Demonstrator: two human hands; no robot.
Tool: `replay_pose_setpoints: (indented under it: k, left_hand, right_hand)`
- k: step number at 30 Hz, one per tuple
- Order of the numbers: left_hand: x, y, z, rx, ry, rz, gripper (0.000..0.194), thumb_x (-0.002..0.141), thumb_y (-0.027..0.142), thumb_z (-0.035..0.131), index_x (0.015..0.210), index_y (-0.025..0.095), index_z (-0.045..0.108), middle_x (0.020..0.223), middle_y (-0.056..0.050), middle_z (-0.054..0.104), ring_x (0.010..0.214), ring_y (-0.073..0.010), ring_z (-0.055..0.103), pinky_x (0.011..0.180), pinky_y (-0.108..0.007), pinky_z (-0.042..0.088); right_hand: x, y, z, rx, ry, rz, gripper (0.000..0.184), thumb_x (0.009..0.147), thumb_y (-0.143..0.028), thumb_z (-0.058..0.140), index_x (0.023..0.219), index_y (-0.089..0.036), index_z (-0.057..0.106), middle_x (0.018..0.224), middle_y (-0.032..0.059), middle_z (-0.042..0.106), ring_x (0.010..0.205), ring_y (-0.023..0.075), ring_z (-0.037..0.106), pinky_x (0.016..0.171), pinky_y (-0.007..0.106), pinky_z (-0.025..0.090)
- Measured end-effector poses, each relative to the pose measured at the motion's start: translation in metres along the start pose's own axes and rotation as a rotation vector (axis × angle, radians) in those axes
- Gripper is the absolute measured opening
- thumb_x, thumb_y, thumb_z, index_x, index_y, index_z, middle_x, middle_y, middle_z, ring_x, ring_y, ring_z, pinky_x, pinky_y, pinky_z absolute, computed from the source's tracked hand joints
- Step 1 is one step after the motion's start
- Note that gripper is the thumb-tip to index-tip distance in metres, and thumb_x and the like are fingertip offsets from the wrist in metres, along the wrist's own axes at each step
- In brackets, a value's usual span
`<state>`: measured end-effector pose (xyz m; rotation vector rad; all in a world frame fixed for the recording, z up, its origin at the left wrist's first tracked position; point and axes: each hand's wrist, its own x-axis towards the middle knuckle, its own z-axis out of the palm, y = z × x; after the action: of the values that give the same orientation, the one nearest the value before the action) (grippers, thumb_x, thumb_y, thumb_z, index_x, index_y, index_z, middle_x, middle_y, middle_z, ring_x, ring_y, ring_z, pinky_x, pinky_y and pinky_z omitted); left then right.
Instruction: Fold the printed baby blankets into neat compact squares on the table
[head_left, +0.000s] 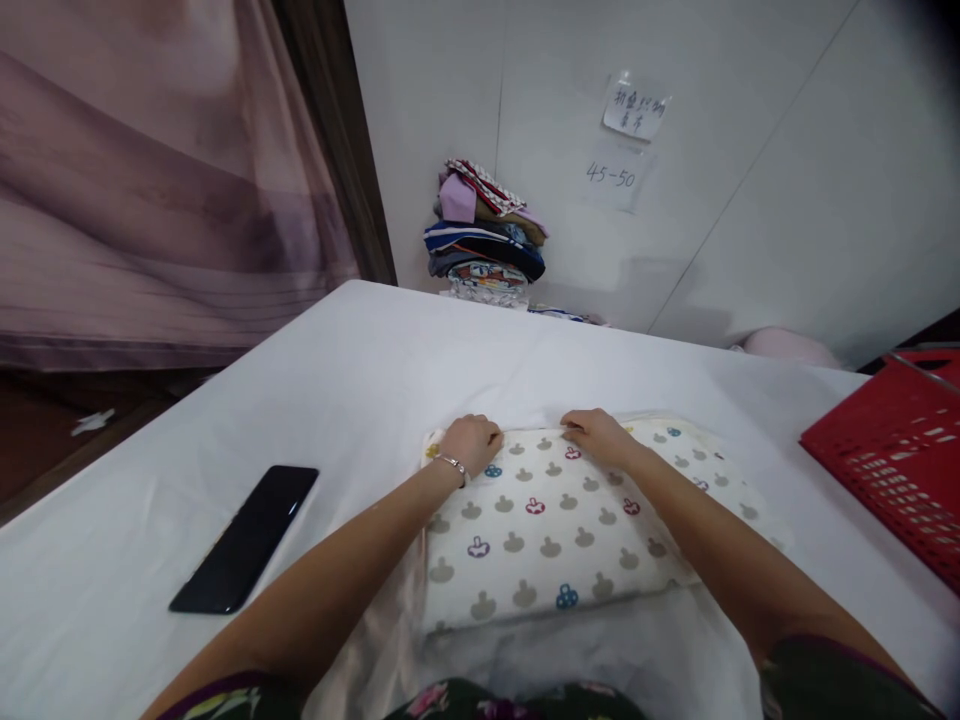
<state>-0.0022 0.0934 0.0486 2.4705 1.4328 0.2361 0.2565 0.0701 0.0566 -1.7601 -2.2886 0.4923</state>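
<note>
A cream cloth (551,515) printed with grey, red and blue mushrooms lies folded flat on the white table in front of me. My left hand (472,445) is closed on its far edge near the left corner, fingers pinched together; a bracelet is on that wrist. Farther right along the same edge, my right hand (598,437) also pinches the cloth. The right part of the cloth stretches out beyond my right forearm, which covers some of it.
On the left of the white table (360,370) lies a black phone (246,540). A red plastic basket (892,450) stands at the right edge. Behind the table, a stack of folded cloths (487,235) rests against the wall, and a pinkish curtain (165,190) hangs at left.
</note>
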Motion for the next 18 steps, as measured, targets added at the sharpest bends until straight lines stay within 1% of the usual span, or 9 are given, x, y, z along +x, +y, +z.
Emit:
replay_pose_setpoints:
  k: [2,4,7,8,11,13,16,18]
  left_hand:
    - [0.001,-0.001,0.001,-0.020,-0.002,-0.019,0.029,0.086,0.031,0.043,0.081,0.020,0.069,0.086,-0.005,0.067,0.082,-0.0176,0.058,0.076,-0.029,0.042]
    - [0.002,-0.001,0.002,-0.039,0.001,-0.037,0.028,0.086,0.031,0.042,0.084,0.021,0.068,0.089,-0.004,0.067,0.083,-0.0173,0.059,0.075,-0.028,0.042]
    - [0.003,-0.002,0.004,-0.027,0.008,-0.086,0.025,0.085,0.030,0.044,0.097,0.021,0.064,0.090,-0.005,0.068,0.083,-0.0178,0.060,0.076,-0.029,0.042]
    - [0.004,-0.002,0.005,-0.009,0.008,-0.089,0.025,0.085,0.030,0.045,0.099,0.021,0.064,0.090,-0.005,0.068,0.084,-0.0181,0.060,0.078,-0.030,0.042]
    - [0.005,-0.003,0.007,0.043,0.000,-0.048,0.025,0.087,0.029,0.041,0.091,0.020,0.064,0.090,-0.005,0.068,0.087,-0.0194,0.060,0.081,-0.033,0.040]
    - [0.006,-0.004,0.008,0.055,-0.005,-0.030,0.027,0.089,0.029,0.039,0.087,0.020,0.064,0.091,-0.006,0.068,0.089,-0.0205,0.060,0.082,-0.035,0.040]
    - [0.006,-0.005,0.009,0.060,-0.004,-0.022,0.027,0.089,0.029,0.038,0.089,0.018,0.062,0.092,-0.007,0.067,0.088,-0.0212,0.060,0.081,-0.036,0.040]
    - [0.005,-0.004,0.009,0.066,-0.005,-0.018,0.026,0.089,0.029,0.038,0.091,0.018,0.061,0.094,-0.008,0.067,0.089,-0.0216,0.060,0.081,-0.036,0.039]
  right_hand:
    - [0.001,0.002,0.004,-0.001,0.019,-0.033,0.017,0.083,-0.023,0.051,0.090,-0.022,0.066,0.088,0.0021,0.068,0.082,0.0165,0.059,0.074,0.026,0.041]
    - [0.002,0.003,0.007,-0.010,0.051,-0.050,0.017,0.084,-0.023,0.050,0.089,-0.021,0.066,0.088,0.0025,0.068,0.082,0.0161,0.059,0.075,0.026,0.040]
    - [0.003,0.003,0.010,-0.038,0.074,-0.083,0.018,0.085,-0.021,0.049,0.089,-0.019,0.066,0.088,0.0032,0.068,0.082,0.0159,0.059,0.077,0.027,0.040]
    - [0.004,0.003,0.011,-0.045,0.077,-0.095,0.018,0.085,-0.021,0.049,0.089,-0.019,0.066,0.088,0.0033,0.068,0.082,0.0158,0.059,0.078,0.027,0.040]
    - [0.005,0.005,0.014,-0.070,0.076,-0.104,0.019,0.086,-0.022,0.048,0.090,-0.019,0.067,0.089,0.0041,0.067,0.085,0.0160,0.058,0.081,0.028,0.039]
    - [0.003,0.005,0.017,-0.099,0.071,-0.083,0.020,0.088,-0.023,0.047,0.090,-0.018,0.067,0.092,0.0054,0.067,0.088,0.0171,0.058,0.082,0.030,0.039]
    - [-0.004,-0.004,0.022,-0.172,0.141,-0.039,0.024,0.088,-0.022,0.045,0.099,-0.018,0.066,0.103,0.0088,0.064,0.099,0.0209,0.055,0.089,0.037,0.037]
    - [-0.012,-0.016,0.029,-0.197,0.212,-0.070,0.030,0.088,-0.020,0.043,0.112,-0.018,0.061,0.118,0.0114,0.059,0.111,0.0232,0.050,0.096,0.041,0.034]
